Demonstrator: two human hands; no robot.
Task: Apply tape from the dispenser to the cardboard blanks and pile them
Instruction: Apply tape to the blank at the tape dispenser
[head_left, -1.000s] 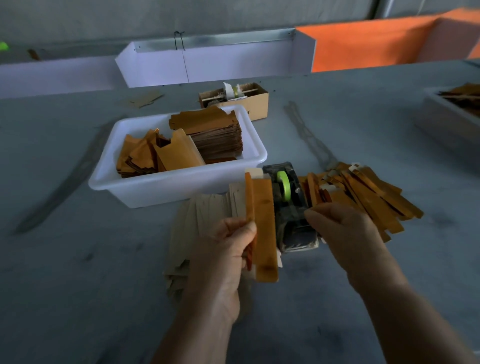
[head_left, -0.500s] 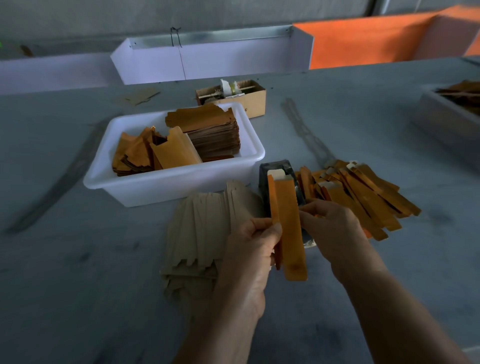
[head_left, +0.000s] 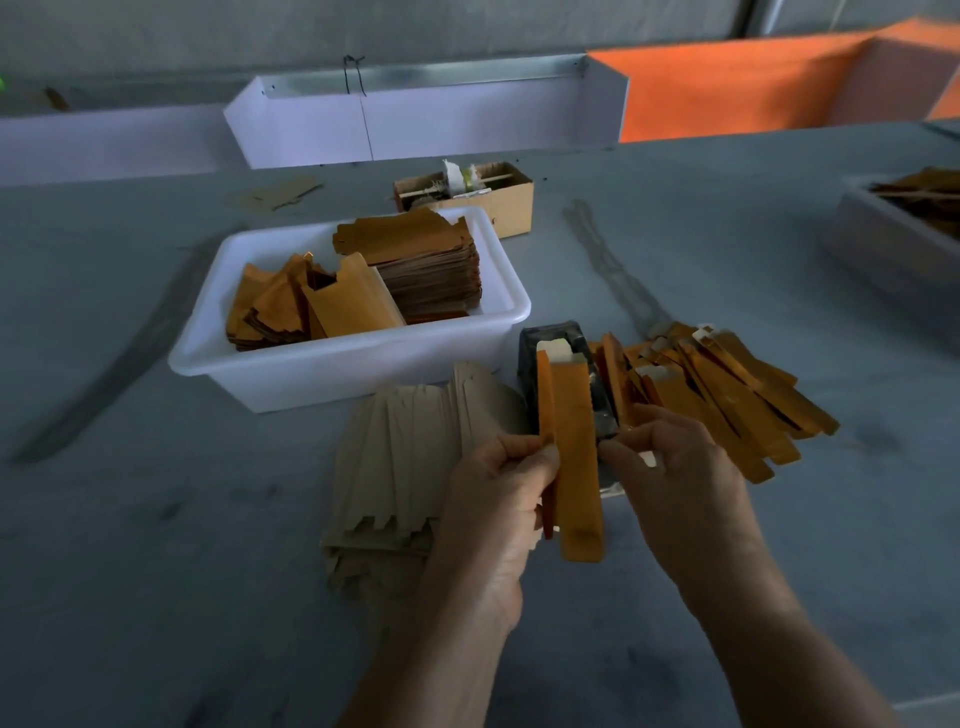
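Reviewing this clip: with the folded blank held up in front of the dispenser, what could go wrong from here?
The left hand pinches the blank only at its edge, so it may twist or spring open as tape goes on. The right hand pinches something small I cannot make out; if tape, it could stick to the fingers. The taped pile is splayed and crowds the dispenser.

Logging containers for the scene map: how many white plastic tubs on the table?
2: white tub beside the tape dispenser; second tub at the right edge, partly cut off. Others may lie outside view.
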